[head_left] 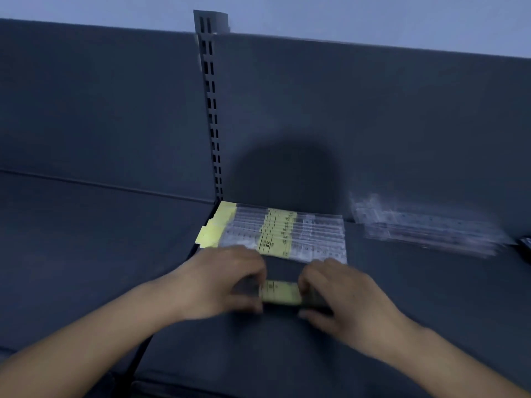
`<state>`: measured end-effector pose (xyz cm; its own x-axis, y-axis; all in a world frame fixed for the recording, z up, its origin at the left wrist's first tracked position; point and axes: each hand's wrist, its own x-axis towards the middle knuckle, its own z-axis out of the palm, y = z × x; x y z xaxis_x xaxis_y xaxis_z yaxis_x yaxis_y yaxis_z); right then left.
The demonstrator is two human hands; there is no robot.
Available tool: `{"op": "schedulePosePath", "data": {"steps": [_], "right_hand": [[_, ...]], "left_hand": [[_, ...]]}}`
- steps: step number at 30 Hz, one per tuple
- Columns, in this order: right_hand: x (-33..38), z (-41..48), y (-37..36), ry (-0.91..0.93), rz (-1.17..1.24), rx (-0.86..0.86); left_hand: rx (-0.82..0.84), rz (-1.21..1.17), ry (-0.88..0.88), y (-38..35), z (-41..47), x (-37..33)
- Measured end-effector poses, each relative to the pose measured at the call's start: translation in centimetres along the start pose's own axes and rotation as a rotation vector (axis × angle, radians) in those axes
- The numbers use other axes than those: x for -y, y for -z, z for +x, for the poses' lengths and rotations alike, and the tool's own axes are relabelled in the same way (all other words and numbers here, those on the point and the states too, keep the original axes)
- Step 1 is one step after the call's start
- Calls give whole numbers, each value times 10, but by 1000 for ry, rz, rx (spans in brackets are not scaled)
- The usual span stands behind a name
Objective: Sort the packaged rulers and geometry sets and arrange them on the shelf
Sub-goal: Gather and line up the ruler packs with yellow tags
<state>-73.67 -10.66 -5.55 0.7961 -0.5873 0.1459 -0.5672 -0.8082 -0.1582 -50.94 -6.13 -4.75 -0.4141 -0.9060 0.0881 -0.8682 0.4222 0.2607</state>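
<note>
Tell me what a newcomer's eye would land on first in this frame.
Both hands meet low in the middle: the left hand and right hand grip the ends of a yellow-labelled ruler pack at the dark shelf. Just behind them, a fanned row of yellow-labelled rulers lies at the foot of the slotted upright. A blurred pile of clear packs sits farther right.

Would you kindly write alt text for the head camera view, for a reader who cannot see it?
The left hand and the right hand grip a yellow-labelled ruler pack by its ends over a dark shelf. Behind it lies an overlapping row of like packs; blurred clear packs lie farther right.
</note>
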Motion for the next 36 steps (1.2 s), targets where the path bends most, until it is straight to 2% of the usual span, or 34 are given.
{"op": "schedulePosePath", "data": {"steps": [2, 7, 12, 16, 21, 30, 36], "right_hand": [[-4, -10, -6, 1, 103, 106], [-13, -8, -2, -90, 155, 160], [-11, 13, 5, -243, 271, 320], [-11, 19, 10, -253, 252, 311], [-14, 31, 17, -327, 313, 337], [-22, 39, 36, -269, 404, 413], [-23, 40, 35, -309, 473, 353]], "left_hand": [[156, -100, -7, -4, -11, 5], [88, -222, 98, -5, -12, 11], [230, -129, 166, -3, 5, 9], [232, -166, 222, -1, 11, 10], [169, -350, 363, 6, 15, 11], [280, -535, 356, 24, 19, 19], [250, -606, 384, 24, 24, 23]]}}
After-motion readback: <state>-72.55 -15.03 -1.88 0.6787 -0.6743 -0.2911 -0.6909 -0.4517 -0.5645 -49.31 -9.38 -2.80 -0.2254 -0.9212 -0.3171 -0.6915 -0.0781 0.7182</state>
